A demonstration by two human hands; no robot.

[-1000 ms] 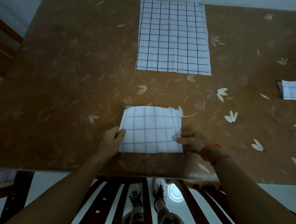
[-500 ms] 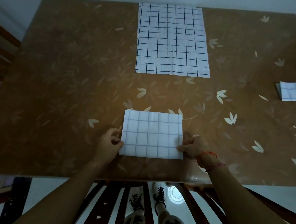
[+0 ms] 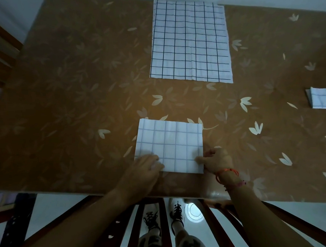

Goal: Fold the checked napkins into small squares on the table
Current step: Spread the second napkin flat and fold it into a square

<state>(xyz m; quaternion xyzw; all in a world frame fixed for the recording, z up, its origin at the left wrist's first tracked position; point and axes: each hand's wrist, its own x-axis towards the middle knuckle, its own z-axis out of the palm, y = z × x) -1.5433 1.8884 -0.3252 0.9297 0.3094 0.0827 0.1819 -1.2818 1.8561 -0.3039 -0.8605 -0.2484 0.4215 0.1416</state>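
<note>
A checked napkin [image 3: 171, 142], folded into a rectangle, lies flat near the table's front edge. My left hand [image 3: 146, 168] rests over its near-left corner, fingers curled on the cloth. My right hand [image 3: 218, 160] pinches the near-right edge, thumb on top. A larger checked napkin [image 3: 191, 41] lies spread flat at the far middle of the table. A small folded checked napkin [image 3: 325, 98] sits at the right edge of the view.
The brown table [image 3: 74, 99] has a leaf pattern and a glossy top. Its front edge runs just below my wrists. Dark wooden chair slats [image 3: 153, 226] and my feet show below it. More wooden furniture stands at the left.
My left hand has slid from beside the napkin's left edge onto its near-left corner. The napkin's far edge has settled flat. My right hand stays at the near-right edge.
</note>
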